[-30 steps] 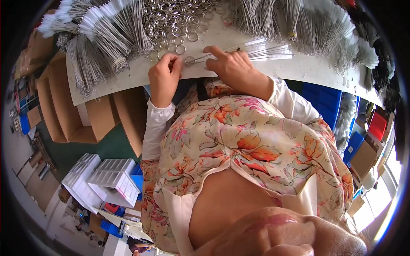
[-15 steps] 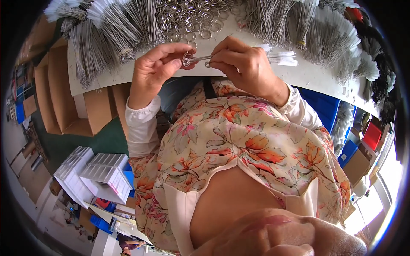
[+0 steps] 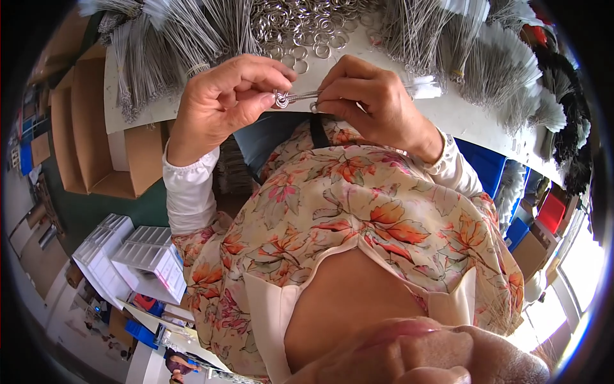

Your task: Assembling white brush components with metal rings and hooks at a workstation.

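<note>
In front of me, just off the table's near edge, my right hand [image 3: 384,102] pinches the twisted wire stems of a few small brushes [image 3: 425,88]. Their white bristles stick out beyond the back of that hand. The looped wire ends point left, and one loop sits apart by my right fingertips. At the gathered loops is a metal ring [image 3: 281,100], which my left hand [image 3: 224,99] grips by the thumb tip, its fingers curled above. The ring and loops overlap, so I cannot tell how many loops are on it.
A pile of loose metal rings [image 3: 307,32] lies on the white table [image 3: 358,48]. Bundles of wire brushes [image 3: 150,77] lie left of it, and more bundles [image 3: 476,61] lie right. Cardboard boxes [image 3: 102,128] and white drawer units [image 3: 144,256] stand at the left.
My left hand has shifted slightly left and turned, its fingers rising off the ring. The ring now sits closer against the loops. My right hand keeps its pinch on the stems.
</note>
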Tool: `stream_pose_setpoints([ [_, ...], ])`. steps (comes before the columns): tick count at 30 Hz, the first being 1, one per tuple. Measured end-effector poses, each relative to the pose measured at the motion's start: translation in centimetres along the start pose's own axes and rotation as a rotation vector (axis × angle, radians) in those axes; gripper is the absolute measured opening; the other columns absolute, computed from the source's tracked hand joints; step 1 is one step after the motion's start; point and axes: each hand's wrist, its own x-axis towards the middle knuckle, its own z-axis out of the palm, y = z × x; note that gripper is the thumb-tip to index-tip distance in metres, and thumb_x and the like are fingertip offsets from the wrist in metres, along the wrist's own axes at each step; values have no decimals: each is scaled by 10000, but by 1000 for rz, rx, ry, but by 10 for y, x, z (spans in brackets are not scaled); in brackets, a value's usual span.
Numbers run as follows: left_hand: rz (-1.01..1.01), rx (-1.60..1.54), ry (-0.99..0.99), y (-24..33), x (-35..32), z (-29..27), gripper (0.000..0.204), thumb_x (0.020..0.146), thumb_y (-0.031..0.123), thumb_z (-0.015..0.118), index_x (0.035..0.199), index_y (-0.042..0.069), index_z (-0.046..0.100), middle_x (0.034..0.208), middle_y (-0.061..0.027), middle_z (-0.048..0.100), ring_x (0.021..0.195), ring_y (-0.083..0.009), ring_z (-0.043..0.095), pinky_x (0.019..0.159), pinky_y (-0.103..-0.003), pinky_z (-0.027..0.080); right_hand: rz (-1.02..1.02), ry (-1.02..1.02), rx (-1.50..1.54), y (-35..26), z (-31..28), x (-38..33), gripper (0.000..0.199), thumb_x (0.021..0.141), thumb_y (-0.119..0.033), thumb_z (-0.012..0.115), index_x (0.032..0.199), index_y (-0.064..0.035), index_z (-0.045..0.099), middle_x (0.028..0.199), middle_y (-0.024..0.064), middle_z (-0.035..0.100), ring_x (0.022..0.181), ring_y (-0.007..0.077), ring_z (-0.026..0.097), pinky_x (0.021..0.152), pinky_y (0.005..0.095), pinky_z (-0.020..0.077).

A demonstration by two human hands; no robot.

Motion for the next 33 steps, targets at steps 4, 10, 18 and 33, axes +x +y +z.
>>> stream_pose_setpoints([
  [4, 79, -21, 107, -1, -1, 9, 183, 807, -78, 548, 959, -14, 627, 1028, -122, 619, 869, -140, 635, 734, -210, 509, 9, -7, 56, -2, 0, 4, 90, 758, -94, 677, 824, -37, 653, 808, 89, 586, 674, 249, 602, 590, 330, 481],
  [10, 104, -42, 357, 13, 2, 31, 259, 777, -135, 479, 1010, -100, 585, 1036, -219, 598, 872, -258, 645, 814, -364, 521, 16, -38, 252, 0, -1, 13, 86, 809, -102, 655, 847, -24, 658, 818, 75, 591, 672, 174, 586, 550, 278, 460],
  [18, 432, 409, 545, 16, 11, 35, 305, 691, -139, 649, 987, -72, 626, 959, -157, 646, 801, -191, 667, 698, -258, 561, 371, 32, 821, -27, -10, 45, 133, 888, -190, 596, 917, -70, 646, 671, -29, 574, 514, 27, 471, 443, 161, 330],
  [33, 297, 298, 453, 12, 18, 9, 296, 738, -159, 568, 1019, -81, 619, 1003, -167, 629, 849, -200, 649, 741, -265, 548, 107, -169, 445, 7, -28, 75, 155, 841, -124, 645, 949, -12, 641, 816, 60, 635, 662, 97, 563, 540, 234, 443],
])
